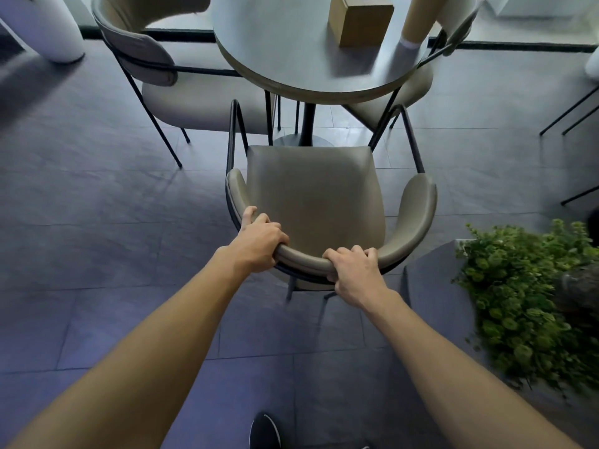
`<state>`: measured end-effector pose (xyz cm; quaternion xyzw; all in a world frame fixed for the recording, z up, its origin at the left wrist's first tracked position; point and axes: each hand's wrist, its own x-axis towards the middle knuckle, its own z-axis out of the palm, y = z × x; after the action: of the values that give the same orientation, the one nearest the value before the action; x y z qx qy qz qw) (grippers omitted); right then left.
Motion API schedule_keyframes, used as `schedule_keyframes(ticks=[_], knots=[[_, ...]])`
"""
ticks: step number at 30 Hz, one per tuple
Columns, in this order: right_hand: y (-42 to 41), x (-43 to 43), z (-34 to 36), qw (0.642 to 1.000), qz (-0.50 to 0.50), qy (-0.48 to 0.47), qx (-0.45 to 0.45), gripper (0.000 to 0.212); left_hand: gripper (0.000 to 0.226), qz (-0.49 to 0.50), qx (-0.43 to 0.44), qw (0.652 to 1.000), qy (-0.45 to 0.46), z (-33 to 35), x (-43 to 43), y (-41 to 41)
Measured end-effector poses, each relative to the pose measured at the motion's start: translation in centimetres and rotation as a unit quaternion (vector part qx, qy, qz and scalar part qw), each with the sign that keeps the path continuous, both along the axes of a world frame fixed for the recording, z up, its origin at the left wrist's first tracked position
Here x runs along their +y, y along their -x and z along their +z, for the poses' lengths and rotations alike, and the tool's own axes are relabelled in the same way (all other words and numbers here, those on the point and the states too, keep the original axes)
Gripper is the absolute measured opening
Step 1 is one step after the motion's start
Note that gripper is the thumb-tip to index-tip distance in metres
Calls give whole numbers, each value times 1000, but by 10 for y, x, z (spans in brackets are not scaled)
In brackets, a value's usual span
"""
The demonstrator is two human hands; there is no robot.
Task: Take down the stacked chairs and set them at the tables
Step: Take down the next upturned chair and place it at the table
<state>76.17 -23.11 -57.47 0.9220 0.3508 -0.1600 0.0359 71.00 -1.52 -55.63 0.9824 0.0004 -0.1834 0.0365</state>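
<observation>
A beige padded chair [311, 196] with a black metal frame stands on the floor in front of me, its seat facing a round grey table [285, 53]. My left hand [259, 241] grips the curved backrest on its left side. My right hand [353, 273] grips the same backrest a little to the right. The front of the seat sits just short of the table's edge. Two more chairs of the same kind stand at the table, one at the left [181, 102] and one at the right [405, 89].
A cardboard box [359, 24] rests on the table. A leafy green plant [525, 299] in a planter stands close at the right. A white column base [52, 30] is at the far left. Black chair legs [570, 115] show at the right edge. Grey tiled floor lies all around.
</observation>
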Motion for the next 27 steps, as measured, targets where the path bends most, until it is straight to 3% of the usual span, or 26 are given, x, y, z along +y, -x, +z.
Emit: schedule_keyframes(ticks=[9,15,20,27], knots=[[0,0,0,999,-6,8,32,36,32,10,-40,998,-46,-9,-8,11],[-5,-1,-6,1000,-2,6,23,38,50,-8,-57,997,-52,-15,-4,9],[-9,-3,-7,999,0,14,31,40,46,8,-58,996,-63,-16,-9,7],[-1,17,36,993,-13,8,115,47,42,4,-55,998,-25,-1,-17,26]])
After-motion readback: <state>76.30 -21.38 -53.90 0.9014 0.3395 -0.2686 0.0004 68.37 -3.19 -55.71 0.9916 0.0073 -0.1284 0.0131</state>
